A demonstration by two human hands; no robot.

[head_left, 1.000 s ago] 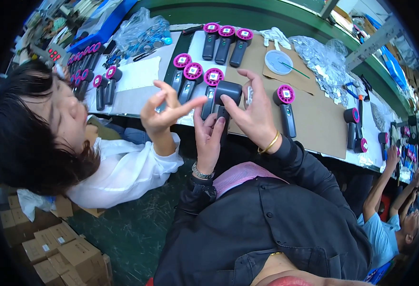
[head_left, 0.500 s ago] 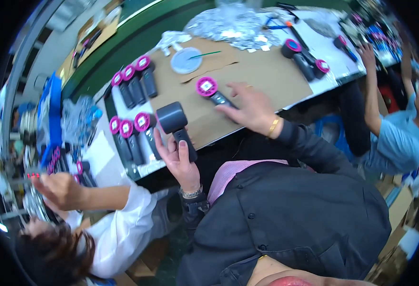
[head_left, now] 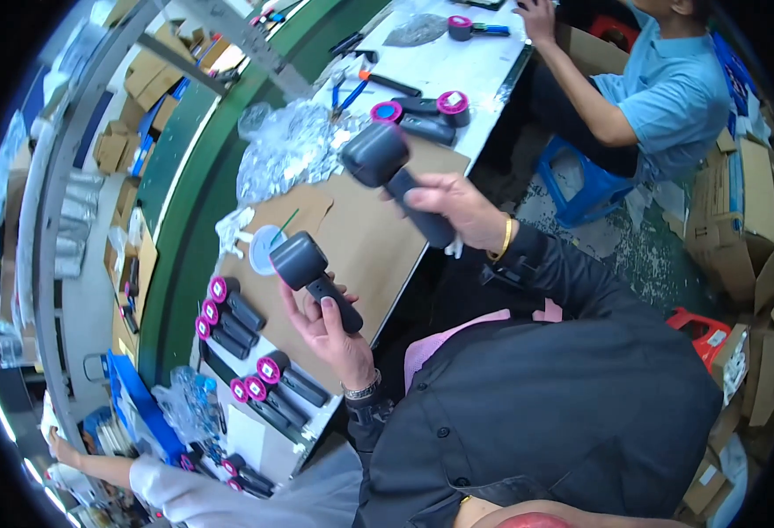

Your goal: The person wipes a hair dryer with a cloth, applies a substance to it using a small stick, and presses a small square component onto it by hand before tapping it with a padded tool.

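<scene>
Each of my hands holds a dark grey hair dryer with a short barrel head. My left hand (head_left: 338,350) is wrapped round the handle of one dryer (head_left: 300,261), its head tilted up over the cardboard sheet (head_left: 378,251). My right hand (head_left: 468,213) grips the handle of the other dryer (head_left: 376,155), raised above the sheet's right part and slightly blurred. A pale round lid (head_left: 264,255) with a green stick lies beyond my left hand. To the left, several pink-ended dryers (head_left: 301,385) lie in two groups.
Crumpled silver foil pieces (head_left: 281,157) are heaped at the back. More dryers (head_left: 429,130), blue-handled pliers (head_left: 344,95) and an orange-tipped black tool (head_left: 391,84) lie farther off. A co-worker in a blue shirt (head_left: 682,92) sits at right by a blue stool (head_left: 585,180); a white sleeve (head_left: 176,484) shows lower left.
My right hand has picked the dryer up off the cardboard and lifted it. My left hand still holds its dryer. The view has turned rightward, and the left co-worker's arm now reaches away.
</scene>
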